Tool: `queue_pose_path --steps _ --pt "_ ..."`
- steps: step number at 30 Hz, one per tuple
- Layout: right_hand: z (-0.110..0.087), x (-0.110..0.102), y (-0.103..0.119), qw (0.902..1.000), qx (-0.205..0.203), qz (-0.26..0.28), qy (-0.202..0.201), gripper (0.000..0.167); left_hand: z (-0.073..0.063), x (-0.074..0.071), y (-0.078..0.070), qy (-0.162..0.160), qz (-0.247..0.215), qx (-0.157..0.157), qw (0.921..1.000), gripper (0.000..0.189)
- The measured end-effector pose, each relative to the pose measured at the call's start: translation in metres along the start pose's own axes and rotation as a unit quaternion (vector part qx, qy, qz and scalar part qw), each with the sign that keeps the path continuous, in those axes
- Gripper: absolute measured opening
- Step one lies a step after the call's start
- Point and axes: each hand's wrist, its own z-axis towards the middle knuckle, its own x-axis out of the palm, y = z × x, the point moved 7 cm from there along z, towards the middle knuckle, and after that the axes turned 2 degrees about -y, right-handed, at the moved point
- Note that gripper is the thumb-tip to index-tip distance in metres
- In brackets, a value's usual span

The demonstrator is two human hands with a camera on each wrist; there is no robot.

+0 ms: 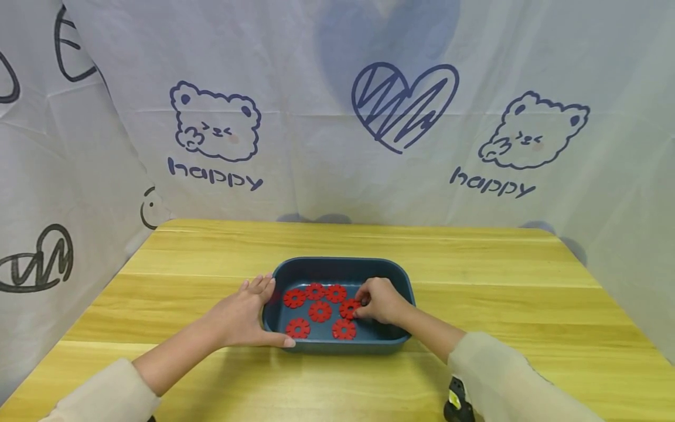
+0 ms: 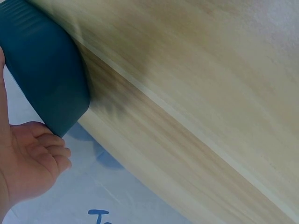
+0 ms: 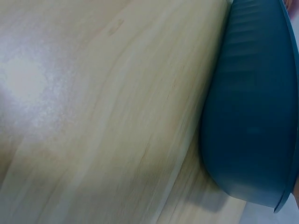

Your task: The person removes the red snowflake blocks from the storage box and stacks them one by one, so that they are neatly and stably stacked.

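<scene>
A dark blue-green rectangular tub (image 1: 343, 347) stands on the table, with several red notched plastic discs (image 1: 319, 311) lying flat on its floor. At its left end my left hand (image 1: 248, 316) holds the tub, thumb along the front rim and fingers at the far left corner. The left wrist view shows those fingers (image 2: 57, 151) bent at the tub's rim. My right hand (image 1: 384, 300) reaches inside the tub's right half and pinches one red notched disc (image 1: 348, 308) between thumb and fingers. In the right wrist view the tub's outer wall (image 3: 252, 102) hides the right hand's work.
The wooden table (image 1: 474, 275) extends around the tub on all sides. White cloth (image 1: 316, 176) with bear, heart and "happy" drawings hangs behind and beside it. A small black item (image 1: 456, 404) sits by the right sleeve.
</scene>
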Motion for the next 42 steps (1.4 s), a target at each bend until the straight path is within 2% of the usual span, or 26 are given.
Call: queue_pose_path --steps 16,26,33,42 --pt "-0.009 -0.018 0.007 0.9979 -0.02 0.023 -0.056 0.021 0.0 -0.001 -0.002 0.008 0.005 -0.002 1.0 0.113" --pt "-0.018 -0.031 0.011 0.9917 -0.049 0.029 -0.115 0.022 0.002 -0.003 -0.002 0.013 0.008 -0.008 0.9999 0.114" --pt "-0.023 -0.035 0.006 0.9901 -0.044 0.038 -0.128 0.025 0.002 -0.003 -0.002 0.012 0.01 -0.006 0.9999 0.114" --pt "-0.035 -0.05 0.0 0.9784 -0.074 0.028 -0.191 0.024 0.002 -0.002 -0.001 0.008 0.01 -0.004 0.9999 0.114"
